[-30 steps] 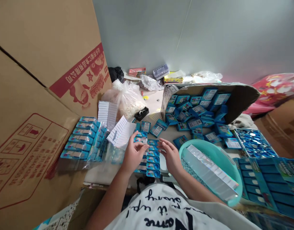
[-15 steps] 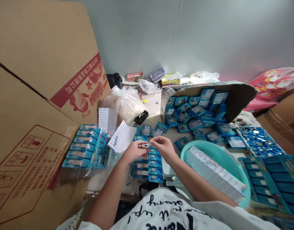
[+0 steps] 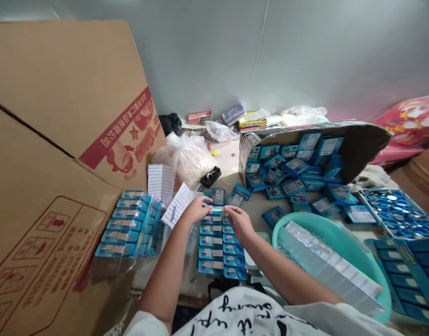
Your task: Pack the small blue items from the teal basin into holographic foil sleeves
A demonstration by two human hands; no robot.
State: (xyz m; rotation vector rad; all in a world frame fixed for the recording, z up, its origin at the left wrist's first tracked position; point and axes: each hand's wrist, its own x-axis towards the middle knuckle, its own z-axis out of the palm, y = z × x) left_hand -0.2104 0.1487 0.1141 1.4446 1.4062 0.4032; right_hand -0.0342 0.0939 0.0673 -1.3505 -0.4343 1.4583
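Two columns of small blue packets (image 3: 216, 245) lie in front of me on the table. My left hand (image 3: 195, 210) reaches to the far end of the columns, its fingers closed on the topmost blue packet (image 3: 214, 211). My right hand (image 3: 239, 223) lies flat beside it, with the fingers stretched over the upper packets of the right column and nothing held. The two hands nearly touch.
Big cardboard boxes (image 3: 50, 154) wall off the left. Bagged blue packets (image 3: 130, 221) and lined sheets (image 3: 176, 207) lie beside them. Behind are a plastic bag (image 3: 188, 156), a black tape dispenser (image 3: 211, 176) and a carton of loose packets (image 3: 291, 165). On the right are a teal basin (image 3: 287, 221) and blue trays (image 3: 392, 212).
Half a second ago both hands pinched a small strip above the columns. They have since dropped onto the top packets. My view has shifted up a little.
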